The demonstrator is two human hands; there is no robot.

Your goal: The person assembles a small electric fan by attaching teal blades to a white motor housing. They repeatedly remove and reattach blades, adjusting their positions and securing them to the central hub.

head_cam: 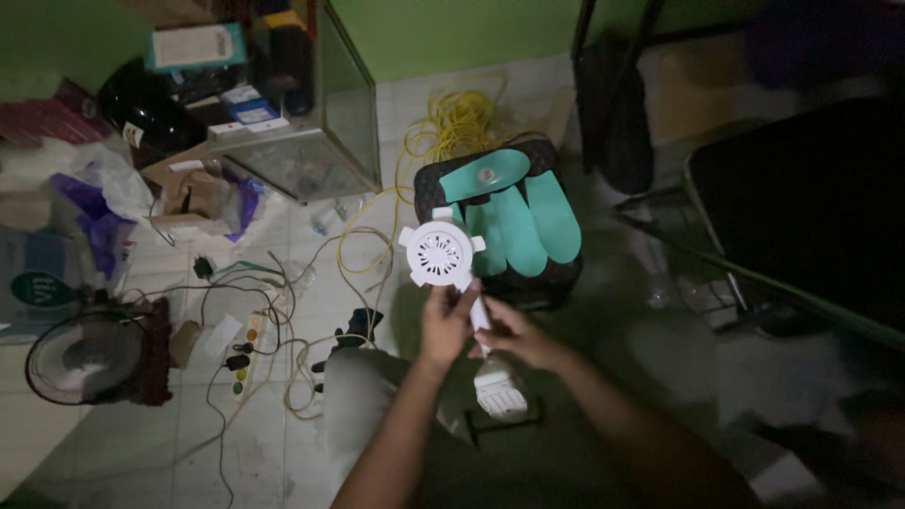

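Observation:
I hold a white fan body (441,254), a round vented housing on a white stem that ends in a grilled white base (500,391). My left hand (445,323) grips the stem just under the round housing. Lower on the stem, my right hand (517,335) wraps around it from the right side. Behind the fan, several teal fan blades (518,221) lie on a dark patterned cushion (556,278).
A yellow cable (452,123) coils on the tiled floor. A glass tank (311,141), boxes and bags sit at the upper left. A small dark fan (90,356) and a power strip (247,351) with tangled wires lie at left. A dark chair (801,207) stands at right.

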